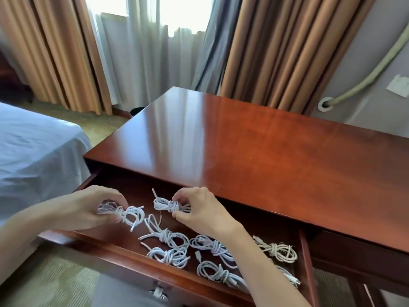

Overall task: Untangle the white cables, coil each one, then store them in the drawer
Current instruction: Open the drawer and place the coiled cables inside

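One open drawer [106, 249] under the desk [254, 151] holds six white coils [168, 237] lying knotted on its floor toward the front edge. Two more hang above its back: my left hand [88, 209] grips one bundle [126, 212], fingers curled; my right hand [199, 209] pinches another [168, 204].

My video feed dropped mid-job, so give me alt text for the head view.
Over an open wooden desk drawer, the left hand and the right hand each hold a coiled white cable. Several more coiled white cables already lie inside the drawer.
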`<state>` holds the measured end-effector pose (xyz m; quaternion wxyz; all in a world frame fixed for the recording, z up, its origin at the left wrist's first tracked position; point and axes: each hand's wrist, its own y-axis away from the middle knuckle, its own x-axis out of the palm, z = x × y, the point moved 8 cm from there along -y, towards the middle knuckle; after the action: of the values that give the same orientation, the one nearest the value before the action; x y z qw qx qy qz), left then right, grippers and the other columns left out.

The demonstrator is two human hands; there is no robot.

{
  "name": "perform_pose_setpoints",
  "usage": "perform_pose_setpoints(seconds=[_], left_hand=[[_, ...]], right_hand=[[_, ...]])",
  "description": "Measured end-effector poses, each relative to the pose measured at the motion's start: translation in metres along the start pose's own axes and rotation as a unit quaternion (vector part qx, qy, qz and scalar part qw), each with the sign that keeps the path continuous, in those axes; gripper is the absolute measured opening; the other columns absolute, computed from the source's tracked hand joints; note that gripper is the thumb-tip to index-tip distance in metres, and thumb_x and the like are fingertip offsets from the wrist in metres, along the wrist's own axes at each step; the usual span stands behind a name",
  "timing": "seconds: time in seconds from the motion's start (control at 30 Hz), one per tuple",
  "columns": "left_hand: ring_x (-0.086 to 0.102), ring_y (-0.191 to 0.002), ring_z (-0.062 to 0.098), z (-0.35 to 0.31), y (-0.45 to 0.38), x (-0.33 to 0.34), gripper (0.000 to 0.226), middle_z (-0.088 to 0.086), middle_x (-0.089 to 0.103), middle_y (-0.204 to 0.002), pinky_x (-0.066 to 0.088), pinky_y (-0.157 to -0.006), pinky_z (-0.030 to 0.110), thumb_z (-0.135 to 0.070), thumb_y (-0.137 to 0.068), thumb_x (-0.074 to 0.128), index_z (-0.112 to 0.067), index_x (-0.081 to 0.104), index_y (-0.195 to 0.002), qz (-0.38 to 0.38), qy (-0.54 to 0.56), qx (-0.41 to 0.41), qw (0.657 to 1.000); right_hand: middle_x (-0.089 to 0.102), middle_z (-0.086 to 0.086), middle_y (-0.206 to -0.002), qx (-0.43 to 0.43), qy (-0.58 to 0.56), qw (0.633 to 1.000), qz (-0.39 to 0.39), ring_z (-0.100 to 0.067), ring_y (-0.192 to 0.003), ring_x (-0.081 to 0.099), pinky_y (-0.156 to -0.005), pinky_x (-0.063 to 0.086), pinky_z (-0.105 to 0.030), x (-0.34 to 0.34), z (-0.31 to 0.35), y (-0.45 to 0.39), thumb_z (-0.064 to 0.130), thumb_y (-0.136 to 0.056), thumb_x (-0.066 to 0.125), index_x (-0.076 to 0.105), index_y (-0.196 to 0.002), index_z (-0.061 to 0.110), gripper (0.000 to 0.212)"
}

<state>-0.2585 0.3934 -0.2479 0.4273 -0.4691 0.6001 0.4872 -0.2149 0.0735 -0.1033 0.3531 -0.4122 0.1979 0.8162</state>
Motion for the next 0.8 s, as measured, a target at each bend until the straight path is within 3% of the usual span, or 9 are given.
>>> perform_pose_setpoints(seconds=[0.23,0.47,0.63,0.8], left_hand=[[0.06,-0.094,-0.009,-0.115,0.043,-0.068,0.016,-0.029,0.066,-0.097,0.047,-0.082,0.016,-0.049,-0.082,0.076,-0.052,0.065,-0.093,0.065,0.13,0.006,0.989],[0.055,-0.091,-0.009,-0.124,0.042,-0.056,0.024,-0.024,0.061,-0.091,0.044,-0.075,0.014,-0.043,-0.075,0.082,-0.049,0.062,-0.086,0.12,0.102,-0.011,0.987],[0.062,-0.088,0.0,-0.121,0.049,-0.053,0.019,-0.02,0.062,-0.093,0.051,-0.082,0.026,-0.034,-0.077,0.078,-0.046,0.069,-0.088,0.15,0.106,-0.008,0.983],[0.064,-0.089,-0.004,-0.124,0.045,-0.049,0.021,-0.017,0.069,-0.095,0.049,-0.081,0.014,-0.034,-0.088,0.074,-0.053,0.066,-0.084,0.179,0.11,-0.003,0.978]], right_hand=[[0.06,-0.002,-0.137,0.015,0.082,0.995,0.061,-0.027,-0.13,0.053,-0.106,0.044,-0.044,0.032,-0.012,-0.004,0.03,-0.098,0.061,0.052,-0.143,0.023,0.046],[0.062,0.001,-0.132,-0.001,0.107,0.992,0.066,-0.023,-0.123,0.058,-0.098,0.048,-0.041,0.042,-0.011,-0.005,0.035,-0.096,0.063,0.058,-0.135,0.025,0.04],[0.064,0.002,-0.129,0.003,0.099,0.993,0.062,-0.022,-0.121,0.059,-0.097,0.049,-0.041,0.041,-0.015,-0.004,0.041,-0.096,0.063,0.059,-0.132,0.028,0.038],[0.065,0.002,-0.125,-0.001,0.09,0.994,0.058,-0.022,-0.118,0.06,-0.095,0.051,-0.041,0.04,-0.014,-0.003,0.042,-0.097,0.06,0.061,-0.128,0.028,0.035]])
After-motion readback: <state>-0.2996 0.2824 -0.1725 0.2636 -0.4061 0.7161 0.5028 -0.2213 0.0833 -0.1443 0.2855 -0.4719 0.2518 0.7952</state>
